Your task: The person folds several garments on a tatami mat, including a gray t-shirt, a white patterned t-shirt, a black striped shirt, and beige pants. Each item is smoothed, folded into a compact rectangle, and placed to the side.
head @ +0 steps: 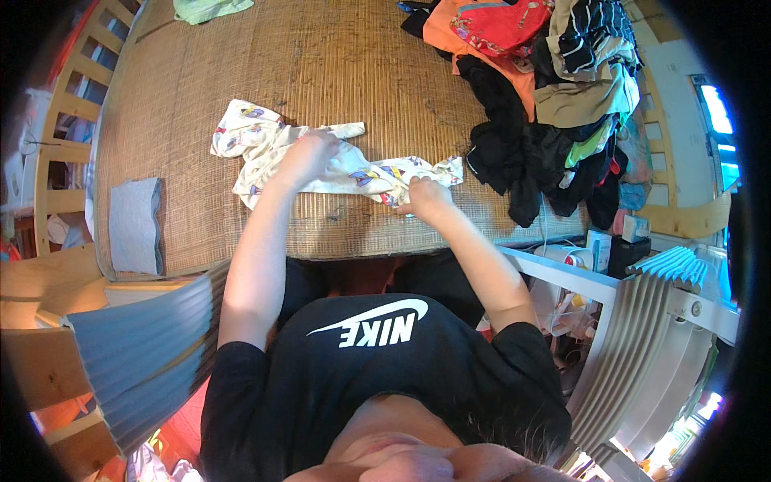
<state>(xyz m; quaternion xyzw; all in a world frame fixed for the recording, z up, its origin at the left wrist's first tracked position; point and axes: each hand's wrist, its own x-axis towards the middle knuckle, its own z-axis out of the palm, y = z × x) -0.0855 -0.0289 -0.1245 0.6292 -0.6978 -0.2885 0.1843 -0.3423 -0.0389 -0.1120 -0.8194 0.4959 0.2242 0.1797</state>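
Observation:
A cream garment with a coloured print (343,169) lies crumpled across the woven mat in front of me. My left hand (310,153) rests on its upper middle part, fingers curled down over the cloth; whether they pinch it is hard to see. At the garment's right part, my right hand (426,196) has its fingers closed on the lower edge of the fabric. One narrow end of the cloth reaches right, close to a black garment. The bunched left end bears the same print.
The woven mat (199,223) covers the bed. A folded grey cloth (135,226) lies at its left edge, a pale green cloth (211,9) at the far edge. A heap of mixed clothes (572,102) sits at the right. Wooden rails (51,150) flank the bed.

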